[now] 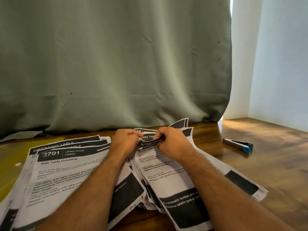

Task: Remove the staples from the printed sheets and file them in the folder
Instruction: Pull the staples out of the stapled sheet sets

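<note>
Head view: both hands, left [127, 139] and right [170, 142], pinch the sheets' [166, 172] stapled top edge; next likely calls for the remover [238, 145] right of them.

staple hidden; folder [10, 157] mostly covered

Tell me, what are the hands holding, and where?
Both the left hand and right hand pinch the printed sheets at their top edge.
</note>
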Tool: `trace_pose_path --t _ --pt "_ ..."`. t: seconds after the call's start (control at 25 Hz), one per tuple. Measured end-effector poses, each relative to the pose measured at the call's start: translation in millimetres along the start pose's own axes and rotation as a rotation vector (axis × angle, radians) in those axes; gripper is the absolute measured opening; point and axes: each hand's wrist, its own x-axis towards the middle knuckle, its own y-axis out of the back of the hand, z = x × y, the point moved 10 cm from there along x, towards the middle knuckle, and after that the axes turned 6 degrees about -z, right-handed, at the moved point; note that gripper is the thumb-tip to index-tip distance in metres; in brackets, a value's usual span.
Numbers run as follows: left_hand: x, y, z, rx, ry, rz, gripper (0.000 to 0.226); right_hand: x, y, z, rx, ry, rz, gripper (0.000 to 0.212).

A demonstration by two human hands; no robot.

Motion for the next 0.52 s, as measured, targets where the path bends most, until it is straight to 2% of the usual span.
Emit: trace_pose_path --t 0.08,0.12,0.28,0.36,0.4,0.52 --pt "3.0 1.3 -8.1 0.366 0.064 0.000 0.012 0.7 -2.3 1.7 0.019 -0.003 -0.017 0.023" --pt "2.9 0.6 -10.8 0.428 0.094 -0.016 0.012 0.9 -2.8 2.0 0.029 -0.001 -0.025 0.022" --pt "0.3 0.7 -6.1 0.408 0.091 0.001 0.042 1.9 -3.5 3.2 0.035 -0.004 -0.033 0.023" --pt "1.3 3.4 -5.0 0.346 0.106 0.023 0.049 1.7 -3.1 2.3 0.034 0.001 -0.029 0.024" --pt "0.0 4.4 -4.7 0.323 0.113 0.025 0.045 1.4 -3.5 1.2 0.035 0.008 -0.028 0.025" --pt "4.5 6.0 -9.2 0.263 0.120 0.009 0.012 1.3 -4.1 -2.7 0.042 0.038 -0.023 0.028"
